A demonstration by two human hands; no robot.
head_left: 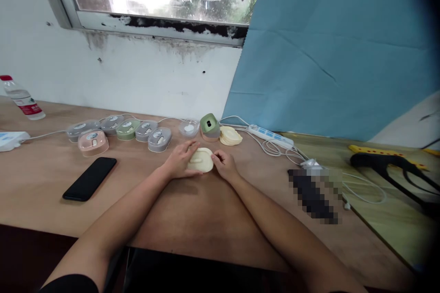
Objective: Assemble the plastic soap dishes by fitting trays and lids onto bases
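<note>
Between my hands, just above the table, is a cream-coloured oval plastic piece (202,160) with a raised bar on its face. My left hand (180,161) grips its left side, thumb below and fingers above. The fingertips of my right hand (224,165) pinch its right edge. Just beyond it stand a green and pink case part (210,127) with a dark slot and a stack of similar cream pieces (230,135). A clear oval cover (189,127) lies to the left of these.
Several lidded cases in grey, green and pink (92,142) stand at the back left. A black phone (90,178) lies before them, and a bottle (23,98) stands far left. Power strip (271,136) and cables run along the back right. A pixelated dark object (312,197) lies right.
</note>
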